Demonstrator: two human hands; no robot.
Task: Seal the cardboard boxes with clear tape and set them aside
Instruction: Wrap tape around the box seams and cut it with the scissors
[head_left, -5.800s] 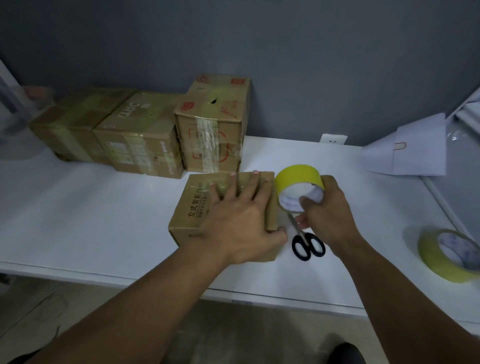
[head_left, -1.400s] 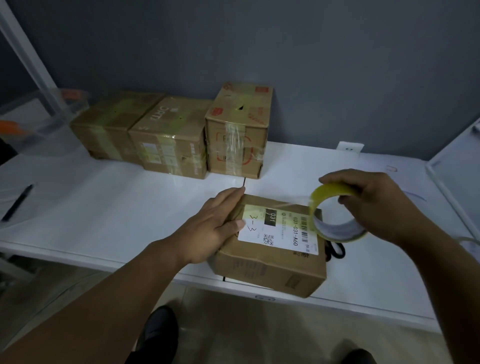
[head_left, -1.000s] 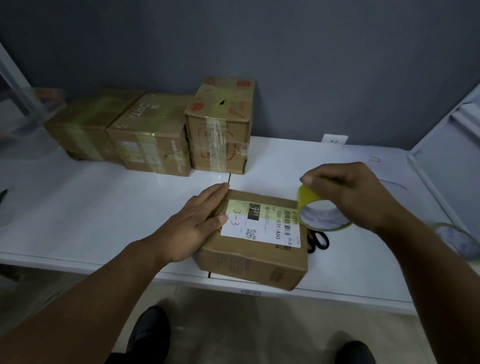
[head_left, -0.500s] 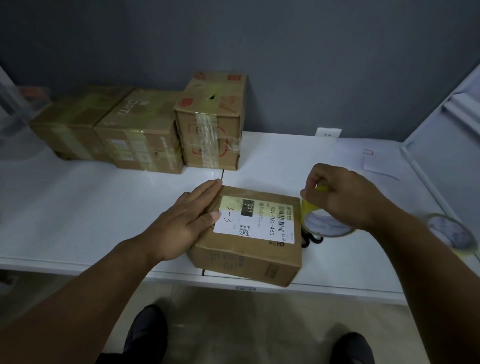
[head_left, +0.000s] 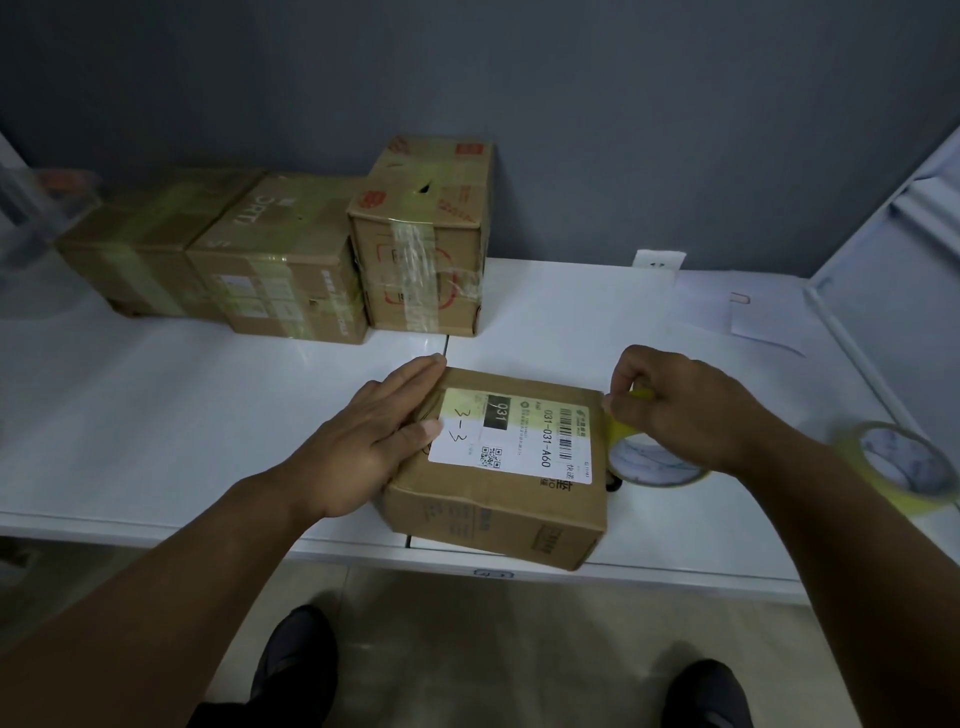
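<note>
A cardboard box (head_left: 488, 514) with a white shipping label (head_left: 514, 439) lies at the white table's front edge, its near corner hanging slightly over. My left hand (head_left: 382, 434) lies flat on the box's left top, fingers straight. My right hand (head_left: 691, 408) grips a yellowish tape roll (head_left: 649, 462) just past the box's right edge, low by the table. A strip of tape runs from the roll across the box top.
Three taped cardboard boxes (head_left: 270, 265) stand in a row at the back against the grey wall. A second tape roll (head_left: 898, 467) lies at the right. Black scissors (head_left: 614, 484) peek out beside the box. Papers (head_left: 748, 317) lie at the back right.
My right hand has pulled the tape roll across the box top and down past its right edge. The left hand stays pressed on the box's left side.
</note>
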